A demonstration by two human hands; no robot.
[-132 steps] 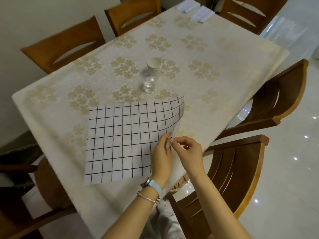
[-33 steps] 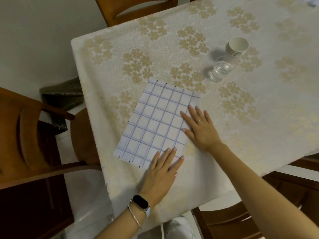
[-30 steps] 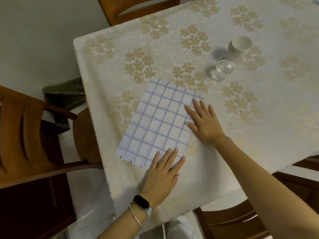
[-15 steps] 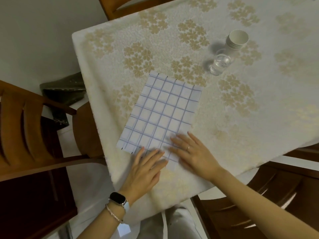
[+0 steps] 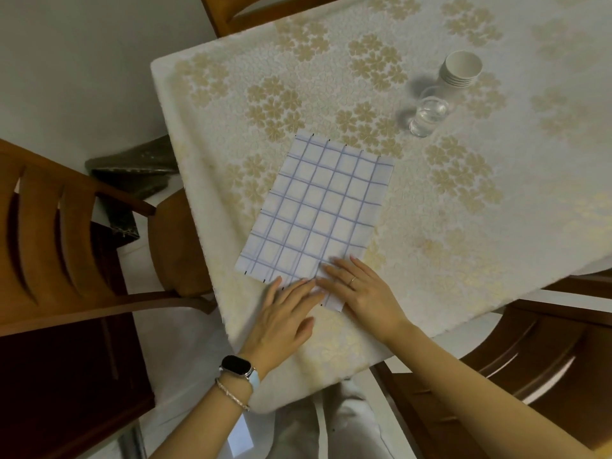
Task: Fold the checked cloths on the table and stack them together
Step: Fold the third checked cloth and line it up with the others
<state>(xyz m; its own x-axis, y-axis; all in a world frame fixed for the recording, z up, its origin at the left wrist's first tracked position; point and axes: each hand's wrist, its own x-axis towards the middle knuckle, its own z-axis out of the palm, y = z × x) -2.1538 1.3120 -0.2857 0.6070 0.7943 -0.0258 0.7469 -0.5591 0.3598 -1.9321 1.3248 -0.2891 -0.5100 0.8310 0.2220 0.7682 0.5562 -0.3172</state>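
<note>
A white cloth with a blue checked grid (image 5: pixel 318 210) lies folded in a rectangle near the table's corner. My left hand (image 5: pixel 284 316) lies flat with spread fingers on the cloth's near edge. Beside it, my right hand (image 5: pixel 361 294) presses flat on the near right corner, a ring on one finger. Neither hand grips anything. A small white corner of the cloth shows between the two hands.
A glass of water (image 5: pixel 427 115) and a stack of paper cups (image 5: pixel 460 69) stand at the far right on the flowered tablecloth (image 5: pixel 463 200). Wooden chairs stand to the left (image 5: pixel 66 246), at the lower right (image 5: pixel 530 352) and behind the table. The table corner lies just below my hands.
Both hands have slid toward me along the cloth: the right hand came down from the cloth's right side to its near corner, and the left hand moved slightly left along the near edge.
</note>
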